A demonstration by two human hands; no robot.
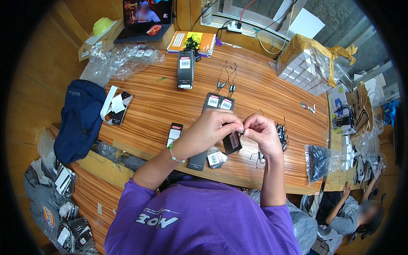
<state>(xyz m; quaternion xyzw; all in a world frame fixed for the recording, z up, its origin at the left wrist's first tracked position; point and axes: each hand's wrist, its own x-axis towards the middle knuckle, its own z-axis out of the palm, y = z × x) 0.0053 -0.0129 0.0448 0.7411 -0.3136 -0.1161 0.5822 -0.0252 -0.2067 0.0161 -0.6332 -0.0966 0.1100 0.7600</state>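
Note:
My left hand [219, 126] and my right hand [262, 131] meet fingertip to fingertip over the front of the table. Below the fingers hangs a black hang tag [232, 143], its upper corner pinched by my left hand. A short dark string seems to sit between the fingertips, at my right thumb and forefinger; its ends are hidden. Beyond my left hand lie labelled black hang tags [213, 101] with looped strings. A small pile of white barcode stickers [217, 158] rests nearer me. Left of my wrist is another black tag [174, 133] with white labels.
A stack of labelled tags [185, 70] stands toward the back. Loose strings [281, 132] lie right of my hand, near a bag of black strings [318, 162]. A wrapped block of white boxes [304, 68] and a navy pouch [83, 119] flank the table. Another person [352, 216] sits at right.

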